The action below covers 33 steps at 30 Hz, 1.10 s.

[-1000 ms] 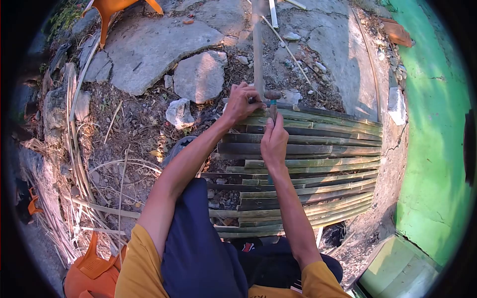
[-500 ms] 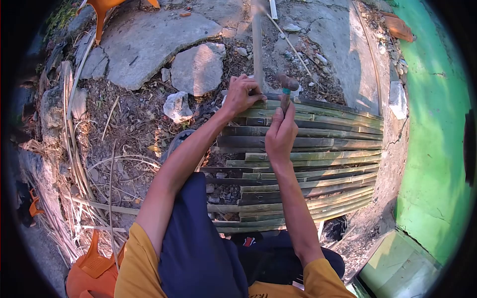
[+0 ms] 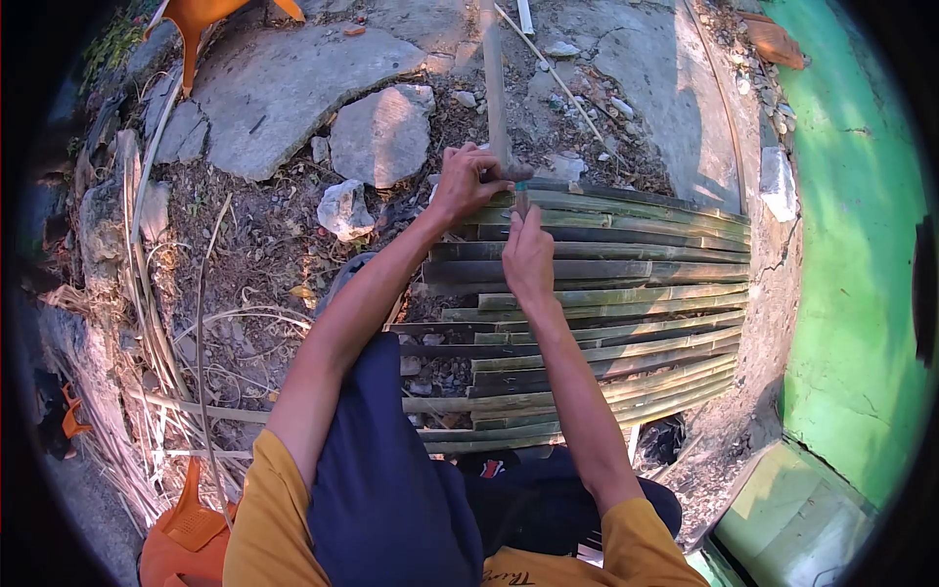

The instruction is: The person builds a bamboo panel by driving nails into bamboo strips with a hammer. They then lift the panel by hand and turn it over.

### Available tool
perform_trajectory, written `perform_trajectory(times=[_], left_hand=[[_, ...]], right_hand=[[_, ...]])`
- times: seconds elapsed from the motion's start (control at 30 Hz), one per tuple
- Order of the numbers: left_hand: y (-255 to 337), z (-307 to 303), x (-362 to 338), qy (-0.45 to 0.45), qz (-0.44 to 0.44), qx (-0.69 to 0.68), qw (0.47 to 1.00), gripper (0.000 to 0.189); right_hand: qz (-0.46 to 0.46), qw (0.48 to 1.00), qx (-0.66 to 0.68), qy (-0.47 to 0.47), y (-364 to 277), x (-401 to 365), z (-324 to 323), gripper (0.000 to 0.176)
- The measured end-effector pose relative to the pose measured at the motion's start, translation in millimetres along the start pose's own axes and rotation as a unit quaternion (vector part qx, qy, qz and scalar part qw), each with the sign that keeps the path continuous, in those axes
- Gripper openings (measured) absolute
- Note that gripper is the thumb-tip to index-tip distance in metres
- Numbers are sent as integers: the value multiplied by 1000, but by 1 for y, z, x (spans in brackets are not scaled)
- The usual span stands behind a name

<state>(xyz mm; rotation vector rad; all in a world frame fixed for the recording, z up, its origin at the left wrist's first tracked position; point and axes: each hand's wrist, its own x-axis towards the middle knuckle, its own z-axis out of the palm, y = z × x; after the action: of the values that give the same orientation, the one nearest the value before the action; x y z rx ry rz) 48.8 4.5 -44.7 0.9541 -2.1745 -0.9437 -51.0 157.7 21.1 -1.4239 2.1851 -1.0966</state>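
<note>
My right hand (image 3: 528,259) is wrapped round the handle of a hammer (image 3: 521,199), which has a green band below its head. The hammer head is at the far left end of the bamboo slats (image 3: 626,272), right beside my left fingertips. My left hand (image 3: 467,184) is closed in a pinch over the farthest slat's end; what its thumb and finger hold is too small to make out. The slats lie side by side in a rough panel with uneven left ends. A wooden pole (image 3: 495,93) runs away from the far edge, just beyond my hands.
Broken concrete slabs (image 3: 381,137) and a white rock (image 3: 344,210) lie to the left. Long thin strips (image 3: 147,284) are heaped at far left. An orange chair (image 3: 186,523) stands at lower left. A green wall (image 3: 846,284) borders the right side.
My right hand has swung the hammer left and down, bringing its head close to my left fingertips. The left hand keeps its pinch; the whole view has shifted slightly.
</note>
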Motion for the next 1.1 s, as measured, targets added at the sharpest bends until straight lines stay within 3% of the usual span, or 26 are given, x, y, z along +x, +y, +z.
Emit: perform_trajectory(times=[0.03,0.17,0.23,0.27,0.37,0.47,0.6,0.67,0.7,0.83,0.9,0.93,1.0,1.03,1.1], left_hand=[[1,0,2,-12,-12,13,1000,28],[4,0,-4,6,10,0,1000,27],[2,1,-1,1,5,6,1000,26],[2,0,-2,2,2,5,1000,26],[0,2,1,19,15,-3,1000,32],[-6,5,5,15,11,23,1000,31],[0,2,0,19,17,0,1000,31],[-2,4,-3,17,19,-3,1000,32],[-5,5,-2,4,6,10,1000,30],[3,0,1,-1,4,14,1000,28],[4,-1,-2,-4,2,15,1000,29],[4,-1,-1,-3,6,16,1000,29],[4,-3,0,-1,5,11,1000,29],[6,-2,0,-2,8,6,1000,29],[2,0,2,-10,8,38,999,30]], right_hand=[[29,996,-65,-62,1,1,2,25],[92,994,-1,-60,-35,11,-22,21],[24,995,92,34,-49,16,-30,21],[25,995,92,31,-43,11,-24,21],[10,999,29,22,-15,-1,-4,20],[22,995,-73,-58,-12,7,-3,19],[93,993,71,-19,-48,7,-23,23],[7,992,85,88,-38,-3,-8,25],[70,996,-37,-39,-16,-4,0,27],[60,996,-55,-41,-24,8,-5,26],[153,986,55,-23,-49,9,-25,24],[153,986,53,-25,-50,5,-25,24],[111,984,121,68,-53,-1,-22,28],[112,984,120,68,-40,-4,-11,28],[77,996,-29,-41,-2,-2,15,30]])
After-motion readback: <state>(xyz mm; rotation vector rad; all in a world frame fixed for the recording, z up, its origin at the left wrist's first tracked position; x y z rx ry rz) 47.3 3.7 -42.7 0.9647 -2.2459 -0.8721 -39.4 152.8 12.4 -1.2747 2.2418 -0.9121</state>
